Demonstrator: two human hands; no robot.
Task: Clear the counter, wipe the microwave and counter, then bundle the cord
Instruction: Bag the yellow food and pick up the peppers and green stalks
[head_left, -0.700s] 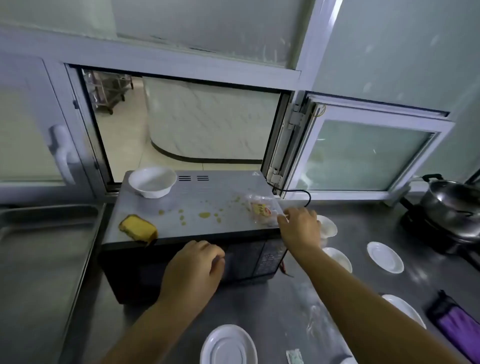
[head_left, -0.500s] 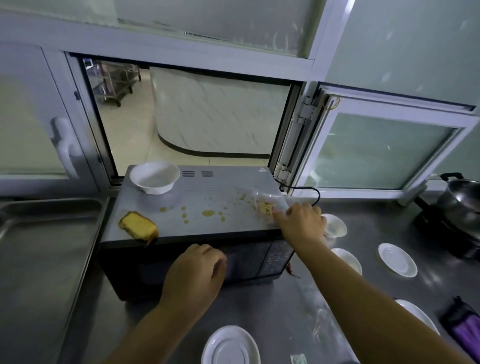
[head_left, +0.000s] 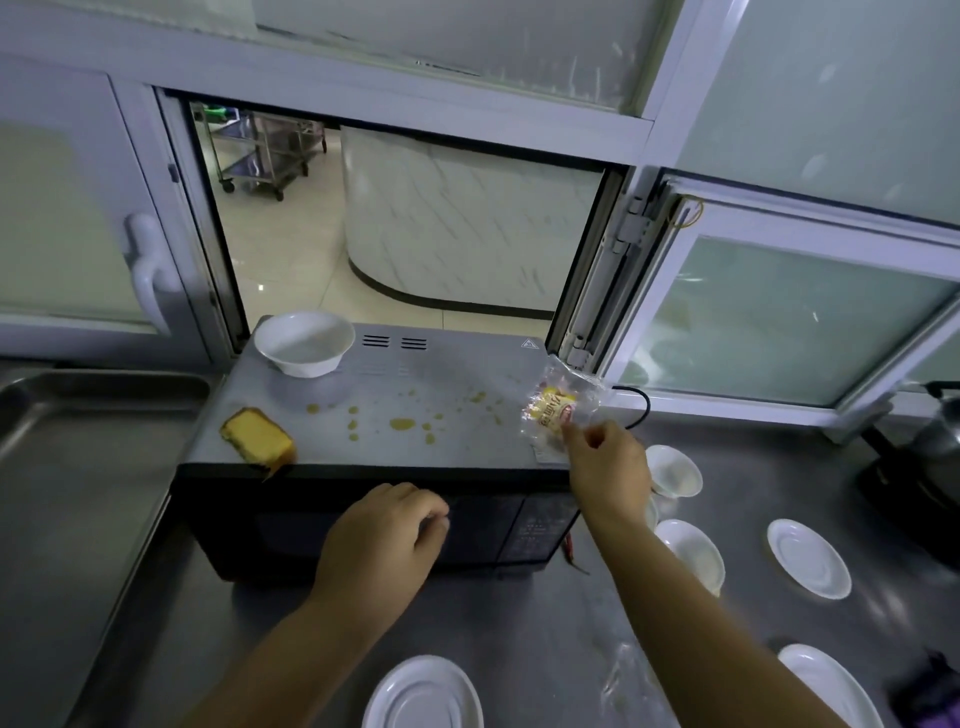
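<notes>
A dark microwave (head_left: 441, 447) stands on the steel counter (head_left: 519, 634), its grey top spotted with yellow-brown drips (head_left: 402, 424). On that top sit a white bowl (head_left: 304, 343) at the back left and a yellow sponge (head_left: 258, 444) at the front left edge. My right hand (head_left: 608, 462) pinches a clear plastic snack wrapper (head_left: 556, 410) at the top's right end and lifts it. My left hand (head_left: 384, 540) hovers curled in front of the microwave door, holding nothing. The black cord (head_left: 641, 408) loops behind the right corner.
Several white saucers and small bowls lie on the counter, such as a saucer (head_left: 808, 558), a bowl (head_left: 675, 470) and a near plate (head_left: 423, 693). A steel sink (head_left: 78, 467) is on the left. A pot (head_left: 935, 431) sits far right. An open window hatch (head_left: 415, 218) is behind.
My right hand has closed its fingertips on the wrapper and raised it off the microwave top. My left hand stayed in front of the door.
</notes>
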